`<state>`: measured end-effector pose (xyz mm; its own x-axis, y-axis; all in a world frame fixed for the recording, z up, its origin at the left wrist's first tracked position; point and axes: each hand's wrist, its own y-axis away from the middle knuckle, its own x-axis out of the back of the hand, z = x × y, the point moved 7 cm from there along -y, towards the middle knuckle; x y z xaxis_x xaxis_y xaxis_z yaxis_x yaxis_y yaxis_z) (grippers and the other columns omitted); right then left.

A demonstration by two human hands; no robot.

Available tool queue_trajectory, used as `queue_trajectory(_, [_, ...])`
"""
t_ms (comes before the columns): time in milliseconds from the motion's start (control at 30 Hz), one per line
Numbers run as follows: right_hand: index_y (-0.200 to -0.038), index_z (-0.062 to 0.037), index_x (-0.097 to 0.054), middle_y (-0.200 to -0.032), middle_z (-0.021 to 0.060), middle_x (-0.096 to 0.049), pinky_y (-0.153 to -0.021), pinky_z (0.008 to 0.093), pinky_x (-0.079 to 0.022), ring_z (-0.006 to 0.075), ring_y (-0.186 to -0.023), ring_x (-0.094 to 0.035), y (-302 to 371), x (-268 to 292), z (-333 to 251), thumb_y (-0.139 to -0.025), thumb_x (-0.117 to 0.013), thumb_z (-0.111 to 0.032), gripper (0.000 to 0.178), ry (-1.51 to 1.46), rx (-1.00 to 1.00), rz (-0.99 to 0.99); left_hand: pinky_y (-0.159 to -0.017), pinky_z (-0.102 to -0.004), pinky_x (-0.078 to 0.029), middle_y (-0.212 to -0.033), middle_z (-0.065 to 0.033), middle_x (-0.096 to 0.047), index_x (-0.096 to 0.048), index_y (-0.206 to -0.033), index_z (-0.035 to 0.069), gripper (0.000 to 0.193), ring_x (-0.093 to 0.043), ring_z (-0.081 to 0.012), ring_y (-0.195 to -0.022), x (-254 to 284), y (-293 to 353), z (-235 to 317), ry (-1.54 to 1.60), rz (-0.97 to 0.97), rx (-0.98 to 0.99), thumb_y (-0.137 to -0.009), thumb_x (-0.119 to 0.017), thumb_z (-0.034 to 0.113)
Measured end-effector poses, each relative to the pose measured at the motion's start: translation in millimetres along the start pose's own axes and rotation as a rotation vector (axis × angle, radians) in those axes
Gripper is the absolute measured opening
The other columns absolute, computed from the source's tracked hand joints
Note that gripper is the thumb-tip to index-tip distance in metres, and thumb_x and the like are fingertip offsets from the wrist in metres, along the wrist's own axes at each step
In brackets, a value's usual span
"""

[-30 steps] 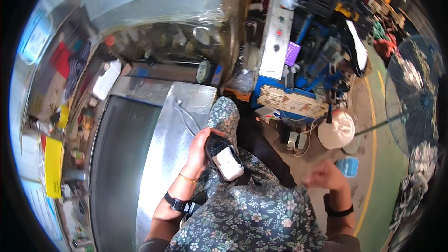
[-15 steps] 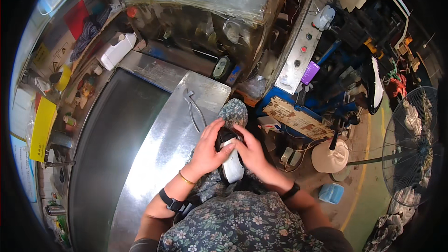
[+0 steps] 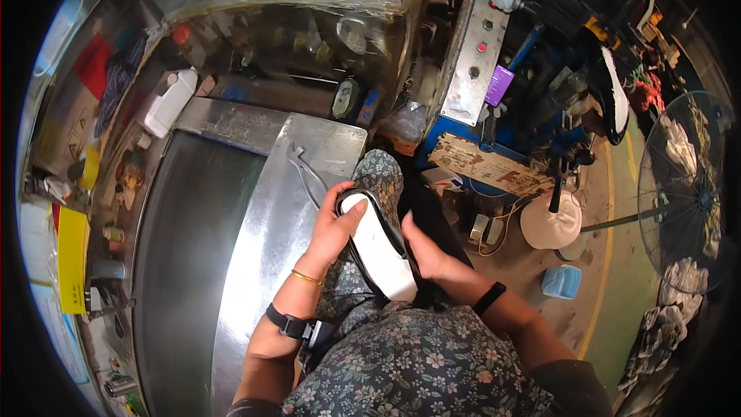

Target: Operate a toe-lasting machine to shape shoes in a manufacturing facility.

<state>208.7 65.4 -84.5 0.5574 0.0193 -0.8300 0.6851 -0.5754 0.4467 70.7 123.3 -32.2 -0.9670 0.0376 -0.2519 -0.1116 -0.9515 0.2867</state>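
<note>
A shoe with a white sole and dark upper (image 3: 378,251) lies slanted over my lap, its sole turned up. My left hand (image 3: 333,224) is closed around the far end of the shoe, thumb pressed on the white sole. My right hand (image 3: 424,251) is at the shoe's right edge, fingers stretched out and not wrapped around it. Whether its palm touches the shoe is hard to tell. Metal pliers (image 3: 310,179) lie on the shiny metal tabletop (image 3: 258,224), just beyond my left hand.
A dark conveyor belt (image 3: 197,255) runs along the left. At the right stand a machine with a button panel (image 3: 468,69), another white-soled shoe (image 3: 615,96), a pale round container (image 3: 552,220), a blue basket (image 3: 562,281) and a wire-caged fan (image 3: 687,193).
The shoe has been turned so its white sole faces up along its length. My right hand has come off its far end to its right side. The view has shifted.
</note>
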Motion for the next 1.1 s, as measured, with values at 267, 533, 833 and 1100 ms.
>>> queue_trajectory(267, [-0.115, 0.0032, -0.059, -0.098, 0.0222, -0.069, -0.083, 0.0461, -0.049, 0.0412, -0.089, -0.066, 1.7, 14.3, -22.9, -0.106, -0.023, -0.039, 0.056, 1.403, 0.248, 0.522, -0.083, -0.0250, -0.047, -0.106, -0.0038, -0.059, -0.049, -0.128, 0.003, 0.040, -0.055, -0.0107, -0.094, -1.2, -10.0, -11.8, -0.172, -0.078, -0.098, -0.092, -0.065, 0.008])
queue_trajectory(533, [-0.122, 0.0095, -0.052, -0.092, 0.0219, -0.066, -0.071, 0.0387, -0.054, 0.0335, -0.081, -0.068, 11.1, -40.5, -53.8, -0.096, -0.051, -0.025, 0.043, 2.025, 0.532, 0.694, -0.078, -0.0246, -0.049, -0.104, -0.0052, -0.061, -0.047, -0.128, 0.001, 0.042, -0.056, -0.0112, -0.091, -13.5, -29.0, -14.4, -0.212, -0.091, -0.030, -0.092, -0.065, 0.012])
queue_trajectory(833, [-0.150, -0.0008, -0.019, -0.124, 0.0186, -0.059, -0.089, 0.0373, -0.047, 0.0245, -0.109, -0.059, -4.5, 23.8, -12.3, -0.102, -0.045, -0.028, 0.061, 0.799, 0.492, 0.303, -0.104, -0.0363, -0.041, -0.132, -0.0129, -0.057, -0.048, -0.135, -0.002, 0.056, -0.054, -0.0214, -0.119, -4.4, -14.6, -12.5, 0.551, -0.061, 0.062, -0.101, -0.043, 0.042])
queue_trajectory(1100, [-0.148, 0.0071, -0.016, -0.144, 0.0327, -0.033, -0.110, 0.0397, -0.032, 0.0385, -0.135, -0.037, -8.3, -40.7, 4.6, -0.098, -0.052, -0.030, 0.072, 1.126, 0.626, 0.574, -0.048, -0.0515, -0.049, -0.061, -0.0213, -0.062, -0.057, -0.084, 0.000, 0.038, -0.061, -0.0433, -0.054, 7.7, 24.1, 27.4, -1.750, 0.256, -0.282, -0.100, -0.041, 0.031])
